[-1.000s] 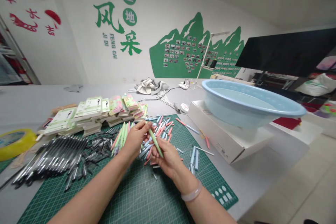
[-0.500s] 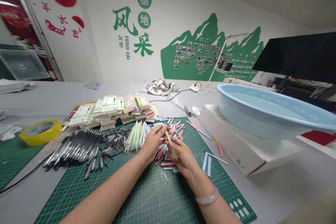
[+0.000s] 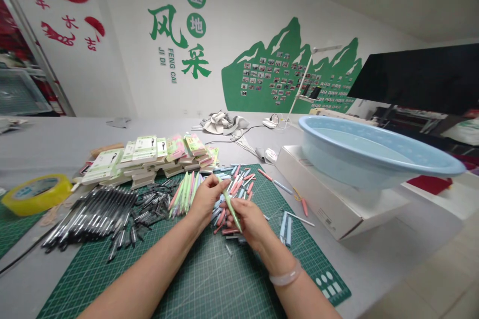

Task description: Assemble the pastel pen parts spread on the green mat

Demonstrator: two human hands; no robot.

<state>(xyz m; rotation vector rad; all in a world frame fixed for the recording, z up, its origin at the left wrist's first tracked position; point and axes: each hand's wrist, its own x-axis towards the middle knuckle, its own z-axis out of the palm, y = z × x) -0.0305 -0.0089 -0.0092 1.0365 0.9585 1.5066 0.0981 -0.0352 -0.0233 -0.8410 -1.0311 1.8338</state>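
Note:
A light green pen (image 3: 232, 209) is held between my two hands, slanting down to the right. My left hand (image 3: 205, 198) pinches its upper end. The fingers of my right hand (image 3: 250, 218) are closed around its lower part. Beneath and behind the hands lies a loose heap of pink and blue pen parts (image 3: 239, 185). Just left of my left hand, a bundle of assembled pastel pens (image 3: 184, 194) rests on the green cutting mat (image 3: 194, 279). Small clear pieces (image 3: 228, 250) lie on the mat below the hands.
To the left are black pens (image 3: 93, 214), loose black pen parts (image 3: 155, 204) and a yellow tape roll (image 3: 37, 194). Small boxes (image 3: 145, 152) are piled behind. At right, a blue basin (image 3: 374, 159) stands on a white box (image 3: 329, 199). Blue pen barrels (image 3: 286, 229) lie nearby.
The view has turned slightly right, so everything sits further left. The green pen stays in both hands, and the right-hand fingers have shifted a little along it.

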